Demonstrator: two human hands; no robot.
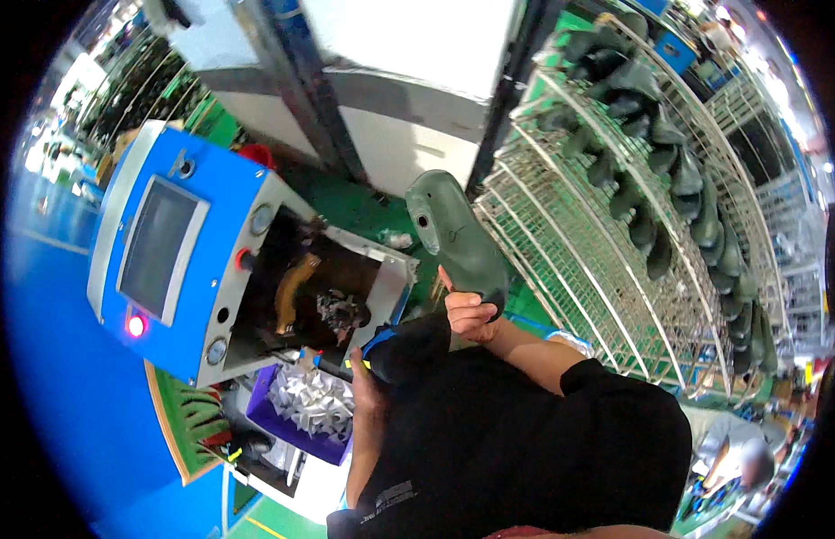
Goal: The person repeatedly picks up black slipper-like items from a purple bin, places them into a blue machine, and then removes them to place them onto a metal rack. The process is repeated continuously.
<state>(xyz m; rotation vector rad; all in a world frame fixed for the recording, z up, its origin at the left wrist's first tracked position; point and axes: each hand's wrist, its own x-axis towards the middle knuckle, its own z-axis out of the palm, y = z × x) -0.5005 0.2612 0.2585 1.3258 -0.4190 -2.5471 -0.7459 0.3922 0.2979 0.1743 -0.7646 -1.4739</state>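
1. The right hand (471,314) grips the lower end of a grey-green shoe last (455,235), fingers curled tight around it; the last stands nearly upright, raised above the black shirt (525,440).
2. The left hand (362,373) holds a dark shoe with a blue edge (408,346) against the chest — its fingers wrap around the shoe, though most of them are hidden behind it.
3. The shoe sits just below the last, the two close together between the hands.
4. To the left stands a blue machine (180,260) with a grey screen (157,247) and a glowing red button (136,325); its open bay shows a tan form inside.
5. Below the machine, a purple bin (283,418) holds white crumpled paper.
6. To the right, a wire rack (615,225) carries rows of dark green lasts.
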